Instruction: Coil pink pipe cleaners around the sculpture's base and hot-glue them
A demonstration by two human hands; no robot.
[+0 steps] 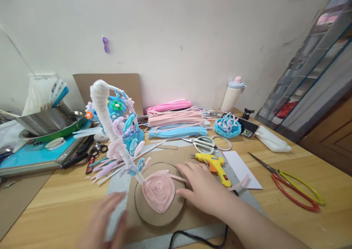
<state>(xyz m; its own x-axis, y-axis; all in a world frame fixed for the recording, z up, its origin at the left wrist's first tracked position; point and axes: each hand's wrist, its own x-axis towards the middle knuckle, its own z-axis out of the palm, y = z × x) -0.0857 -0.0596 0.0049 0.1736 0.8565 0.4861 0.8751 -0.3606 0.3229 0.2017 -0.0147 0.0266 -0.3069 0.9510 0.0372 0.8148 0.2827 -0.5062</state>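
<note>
The strip might pop loose if the right hand, thumb and fingers apart, tugs; left hand too blurry to tell.

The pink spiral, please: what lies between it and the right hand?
In the head view, a pink strip runs from the pink spiral to the right hand over the cardboard disc.

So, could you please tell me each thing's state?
Right hand: thumb and fingers apart
Left hand: blurred
Pink coil: wound flat
Cardboard disc: flat, under the coil
White fuzzy stem: tilted
Glue gun: lying on its side
Red-and-yellow scissors: closed
White-handled scissors: apparently closed
Bottle: upright, lid on
Blue strips: bundled
</note>
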